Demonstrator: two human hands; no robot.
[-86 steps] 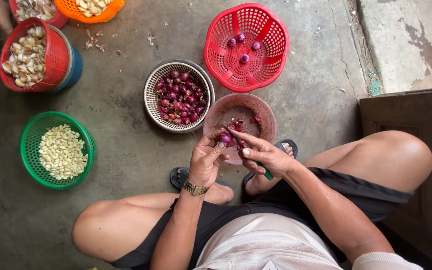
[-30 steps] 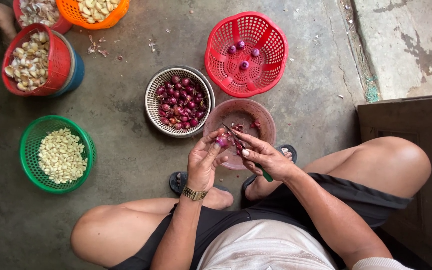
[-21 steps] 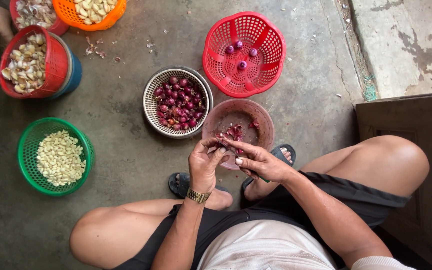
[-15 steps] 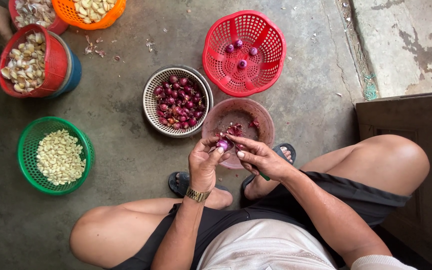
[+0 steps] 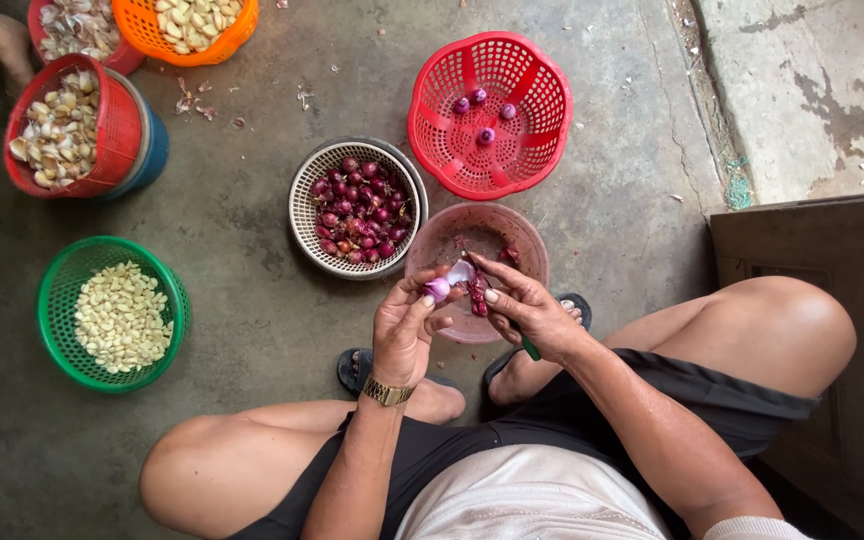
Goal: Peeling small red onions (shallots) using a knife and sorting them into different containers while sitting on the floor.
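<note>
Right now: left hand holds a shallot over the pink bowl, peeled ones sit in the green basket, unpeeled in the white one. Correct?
One error. In the head view the peeled shallots lie in the red basket; the green basket holds peeled garlic cloves. The rest stands: left hand holds a shallot over the pink bowl, unpeeled ones in the white basket.

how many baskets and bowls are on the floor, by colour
red baskets: 3 (the big one with a few peeled shallots, one with garlic skins, one partly cut off at the top edge)
orange basket: 1
green basket: 1
pale woven basket of shallots: 1
pink bowl: 1
total: 7
</note>
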